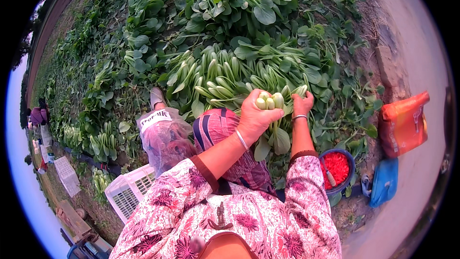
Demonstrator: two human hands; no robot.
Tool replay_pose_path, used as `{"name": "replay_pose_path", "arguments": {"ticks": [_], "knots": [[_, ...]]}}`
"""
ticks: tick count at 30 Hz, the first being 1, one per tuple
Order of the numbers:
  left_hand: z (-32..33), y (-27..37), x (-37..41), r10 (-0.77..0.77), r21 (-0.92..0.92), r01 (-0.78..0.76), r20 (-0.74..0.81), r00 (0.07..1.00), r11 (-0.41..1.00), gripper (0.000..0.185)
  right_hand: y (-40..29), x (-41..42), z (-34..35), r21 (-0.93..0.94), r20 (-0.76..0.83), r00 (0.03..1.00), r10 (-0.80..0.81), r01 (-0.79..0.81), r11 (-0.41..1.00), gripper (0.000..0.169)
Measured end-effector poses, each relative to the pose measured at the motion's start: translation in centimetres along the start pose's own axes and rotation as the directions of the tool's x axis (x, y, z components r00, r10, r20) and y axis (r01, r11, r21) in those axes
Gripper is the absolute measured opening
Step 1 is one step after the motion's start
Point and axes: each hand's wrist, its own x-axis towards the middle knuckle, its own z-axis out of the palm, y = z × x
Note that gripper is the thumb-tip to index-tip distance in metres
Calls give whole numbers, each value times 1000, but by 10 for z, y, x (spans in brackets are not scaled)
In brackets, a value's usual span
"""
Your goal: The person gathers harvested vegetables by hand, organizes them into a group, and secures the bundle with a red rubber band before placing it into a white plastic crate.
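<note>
My left hand [256,115] is closed round a bunch of bok choy [269,101], its pale cut stem ends up and its leaves hanging below the fist. Beside it, the fingers of my right hand [302,103] are curled at another bok choy [299,90], partly hidden by the hand. Just beyond both hands, a broad pile of bok choy [222,70] lies with pale stem bases towards me. Farther off rests a second pile [230,3].
To the right, a blue bowl [351,158] holds red strips [337,167] and a wooden-handled tool [330,177]. Beyond it lie an orange bag [404,124], a blue bag [385,183] and a brick [386,65]. A white plastic crate [125,190] stands left; another person [38,115] is far left.
</note>
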Motion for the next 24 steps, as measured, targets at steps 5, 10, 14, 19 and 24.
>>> {"name": "replay_pose_path", "arguments": {"ticks": [5,10,14,19,24], "knots": [[5,3,-2,-64,-4,65,130,990,998,46,-63,-44,-58,426,188,977,-99,9,904,69],[12,10,-8,9,75,-31,277,961,997,54,-145,-96,-100,273,265,902,-342,270,924,70],[10,17,-15,16,-14,-13,298,954,1000,56,-176,-130,-119,217,454,791,-409,347,912,65],[1,22,-20,63,-121,-17,381,922,992,58,-193,-144,-131,194,628,680,-379,335,922,61],[-4,30,-29,103,-136,-51,408,907,989,59,-212,-152,-132,121,705,598,-382,429,895,59]]}}
